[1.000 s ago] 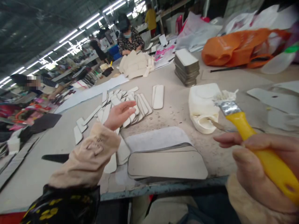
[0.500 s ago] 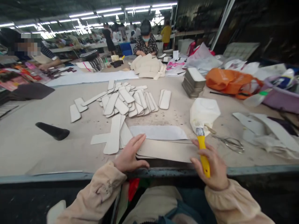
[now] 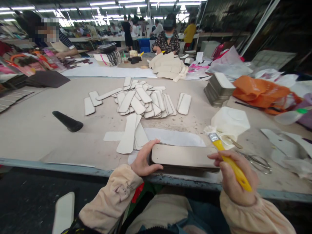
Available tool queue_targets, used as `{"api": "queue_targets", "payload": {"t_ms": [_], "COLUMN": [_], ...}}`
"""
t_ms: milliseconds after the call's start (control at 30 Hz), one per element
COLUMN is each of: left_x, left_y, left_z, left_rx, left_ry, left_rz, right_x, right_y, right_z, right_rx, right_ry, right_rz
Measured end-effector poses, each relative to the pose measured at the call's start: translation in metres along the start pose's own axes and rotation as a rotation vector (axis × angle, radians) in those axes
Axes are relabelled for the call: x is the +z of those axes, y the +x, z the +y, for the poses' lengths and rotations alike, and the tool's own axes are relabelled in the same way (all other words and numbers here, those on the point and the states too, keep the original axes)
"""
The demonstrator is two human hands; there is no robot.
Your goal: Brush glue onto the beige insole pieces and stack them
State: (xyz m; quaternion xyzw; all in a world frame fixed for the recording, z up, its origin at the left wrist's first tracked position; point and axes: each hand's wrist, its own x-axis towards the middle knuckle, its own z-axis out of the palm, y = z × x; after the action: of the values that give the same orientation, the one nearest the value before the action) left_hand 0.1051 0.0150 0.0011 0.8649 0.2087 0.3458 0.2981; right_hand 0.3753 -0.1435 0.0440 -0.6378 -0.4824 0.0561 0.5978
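My left hand [image 3: 144, 160] grips the left end of a stack of long grey rounded panels [image 3: 184, 156] lying at the table's near edge, thumb under and fingers over the end. My right hand [image 3: 235, 180] is closed round the yellow handle of a brush [image 3: 229, 159] whose white-coated bristles point up and left over the stack's right end. Behind the stack lies a white sheet [image 3: 175, 138]. Beyond it sits a pile of several cream oblong pieces [image 3: 143, 100].
A white glue container [image 3: 230, 123] and scissors [image 3: 258, 161] lie right of the brush. A black wedge [image 3: 68, 122] rests at left. A stack of grey panels [image 3: 218, 89], an orange bag [image 3: 262, 92] and seated people at the far side stand behind. The table edge [image 3: 73, 167] runs close.
My left hand came back from the cream pile to the grey stack's left end and closed on it, squaring the panels. The brush moved down from near my face to the stack's right end.
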Motion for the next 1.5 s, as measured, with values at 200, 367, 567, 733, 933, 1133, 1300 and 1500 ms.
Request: {"api": "queue_targets", "payload": {"t_ms": [200, 367, 567, 733, 933, 1133, 1300, 1500], "left_x": [0.006, 0.008, 0.008, 0.008, 0.007, 0.007, 0.008, 0.007], "left_y": [-0.003, -0.002, -0.001, 0.000, 0.000, 0.000, 0.000, 0.000], "left_z": [-0.005, -0.006, -0.004, -0.004, -0.005, -0.007, -0.008, -0.009], "left_rx": [-0.019, -0.043, -0.091, -0.090, -0.099, -0.102, -0.093, -0.104], "left_ry": [-0.093, -0.176, -0.177, -0.181, -0.160, -0.171, -0.198, -0.211], "left_rz": [0.044, 0.064, 0.064, 0.072, 0.058, 0.053, 0.071, 0.062], "right_x": [0.037, 0.071, 0.080, 0.046, -0.020, -0.019, 0.041, 0.074], "right_y": [-0.013, -0.008, -0.002, 0.008, 0.021, 0.010, -0.004, -0.008], "right_z": [-0.060, -0.073, -0.070, -0.057, -0.040, -0.062, -0.082, -0.082], "right_rx": [0.442, 0.601, 0.614, 0.546, 0.480, 0.461, 0.540, 0.594], "right_ry": [0.417, 0.452, 0.315, 0.028, -0.350, -0.221, 0.256, 0.282], "right_rz": [-0.214, -0.337, -0.374, -0.282, -0.139, -0.058, -0.250, -0.436]}}
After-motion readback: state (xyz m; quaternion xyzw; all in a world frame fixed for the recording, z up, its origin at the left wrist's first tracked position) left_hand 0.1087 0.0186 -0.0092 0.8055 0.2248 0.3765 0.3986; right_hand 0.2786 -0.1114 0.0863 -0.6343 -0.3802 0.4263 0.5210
